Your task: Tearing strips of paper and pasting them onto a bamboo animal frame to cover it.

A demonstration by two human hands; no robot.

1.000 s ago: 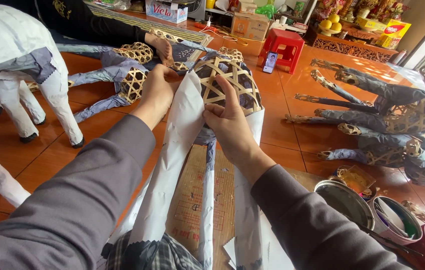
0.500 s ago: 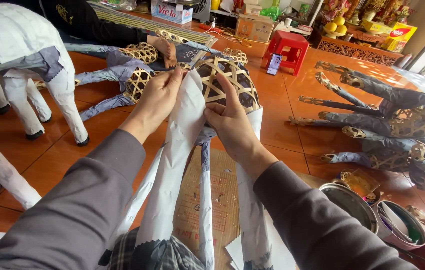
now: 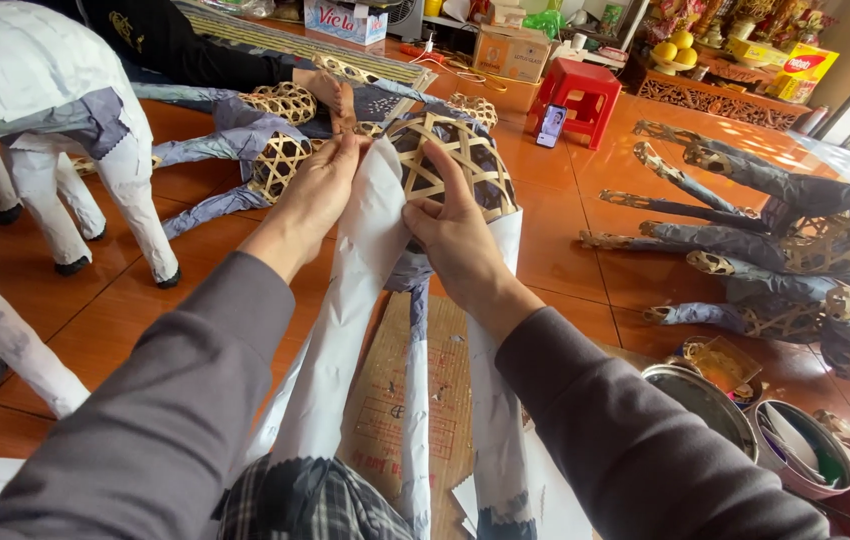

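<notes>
A woven bamboo frame, rounded like an animal's body, is held up just past the middle of the view, its legs running back toward six o'clock over a flat sheet of cardboard on the tiled floor. A long strip of white paper is laid along the frame's left side. The left hand, at ten o'clock of the frame, lies flat and unclenched on the strip's upper edge, apparently to press it against the weave. The right hand, at six o'clock of the frame, is spread over the bamboo with the fingers hooked lightly into the lattice, seemingly to steady it.

A finished white paper animal stands at nine o'clock. Partly covered frames lie at three o'clock.

At five o'clock stand open tins: the nearest looks grey inside, and another seems to hold brushes or sticks; the contents cannot be told exactly.
</notes>
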